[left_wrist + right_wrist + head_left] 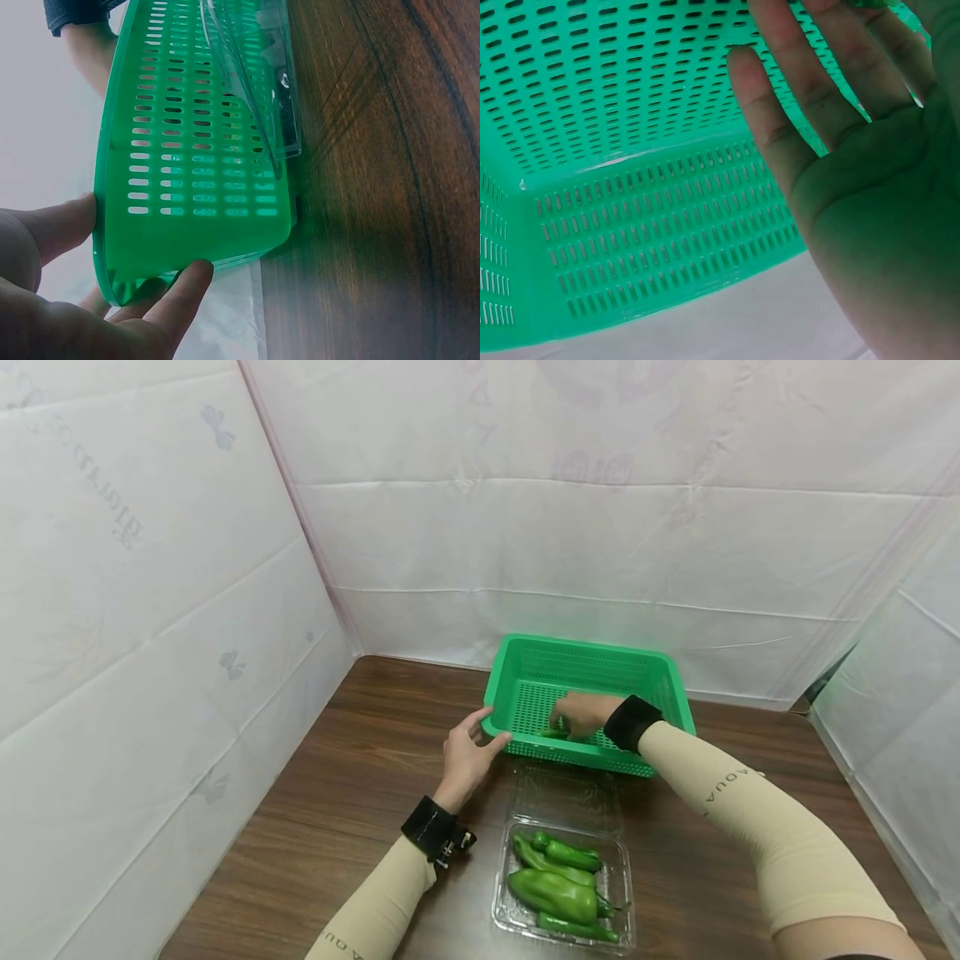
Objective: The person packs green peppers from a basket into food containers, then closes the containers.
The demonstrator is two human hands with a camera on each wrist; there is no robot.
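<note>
Head view: the left hand (467,758) grips the near left corner of the green basket (525,652), thumb inside the rim and fingers outside. The right hand (583,713) reaches into the basket, fingers lying fairly straight over a green pepper (555,734) on its floor. More peppers (558,885) fill a clear tray (504,917) on the table (337,793).

Both arms wear snug beige sleeves (757,818) printed with dark "AQUA" lettering. A black wrist strap (429,829) with a small metal clasp circles the left wrist; a black band (632,722) wraps the right.
</note>
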